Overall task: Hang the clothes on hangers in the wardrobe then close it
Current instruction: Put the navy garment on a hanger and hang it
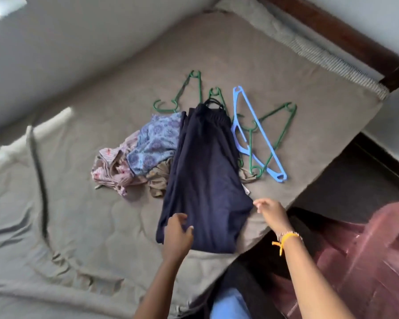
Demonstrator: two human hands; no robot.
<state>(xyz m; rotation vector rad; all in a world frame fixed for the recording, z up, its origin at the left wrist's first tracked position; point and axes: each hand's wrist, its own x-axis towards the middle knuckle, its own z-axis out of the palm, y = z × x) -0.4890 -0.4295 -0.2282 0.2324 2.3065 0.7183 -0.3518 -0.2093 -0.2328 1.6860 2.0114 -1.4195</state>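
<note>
Navy, smooth folded trousers (205,178) are lying on the quilted grey bed (83,226). I'm resting my left hand (177,236) on their hem, fingers loosely spread, while my right hand (271,211) is touching the edge, gripping nothing. Thin plastic hangers (258,132) are lying beside them.

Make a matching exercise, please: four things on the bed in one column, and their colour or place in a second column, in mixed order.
Things:
1. long garment
2. single hanger
3. patterned cloth
4. left hand

Descriptions:
A. light blue plastic, right of the clothes
B. resting on the near end of the dark fabric
C. navy, laid lengthwise
D. blue floral print, left of the navy piece

Pairs: 1-C, 2-A, 3-D, 4-B
</note>
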